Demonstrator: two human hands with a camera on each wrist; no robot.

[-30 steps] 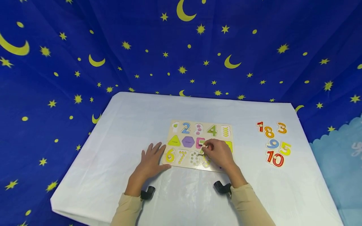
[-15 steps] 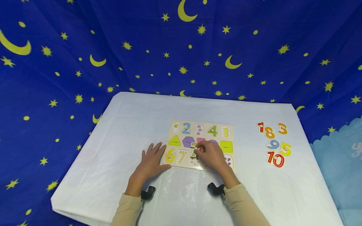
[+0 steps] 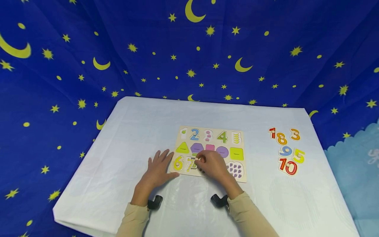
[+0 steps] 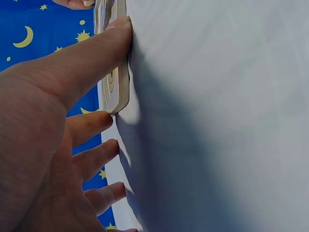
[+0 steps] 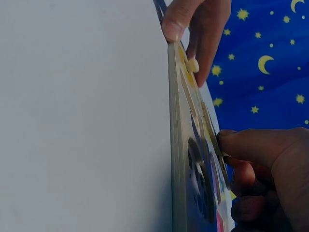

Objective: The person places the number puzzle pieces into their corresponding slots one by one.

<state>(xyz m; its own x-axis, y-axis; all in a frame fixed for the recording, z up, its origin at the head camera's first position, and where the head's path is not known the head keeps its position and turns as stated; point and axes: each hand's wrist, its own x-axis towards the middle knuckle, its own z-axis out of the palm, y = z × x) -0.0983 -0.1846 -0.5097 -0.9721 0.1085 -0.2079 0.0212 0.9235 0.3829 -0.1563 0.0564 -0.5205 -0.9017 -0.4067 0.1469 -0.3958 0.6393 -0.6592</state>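
My right hand (image 3: pixel 214 165) pinches the knob of a green number puzzle piece (image 3: pixel 194 154) over the bottom row of a wooden number board (image 3: pixel 229 145). Fingers hide part of that piece; in the right wrist view it appears as a thin slab lying close over the board, and whether it touches cannot be told. My left hand (image 3: pixel 158 169) lies spread at the board's left side, its thumb (image 4: pixel 118 31) on the front edge. A yellow 6 (image 3: pixel 178 163), a blue 2 (image 3: pixel 194 134) and a green 4 (image 3: pixel 222 137) sit in the board.
Right of the board lie several loose number pieces: a red 1 (image 3: pixel 272 133), orange 8 (image 3: pixel 281 138), orange 3 (image 3: pixel 294 134), blue 9 (image 3: pixel 285 151), yellow 5 (image 3: pixel 299 156) and red 10 (image 3: pixel 288 167). A white-covered table (image 3: pixel 142 125) stands before a blue star-patterned cloth (image 3: pixel 154 26).
My right hand has moved left along the board with the green number piece, from near the middle to beside the 6. The left hand has stayed in place.
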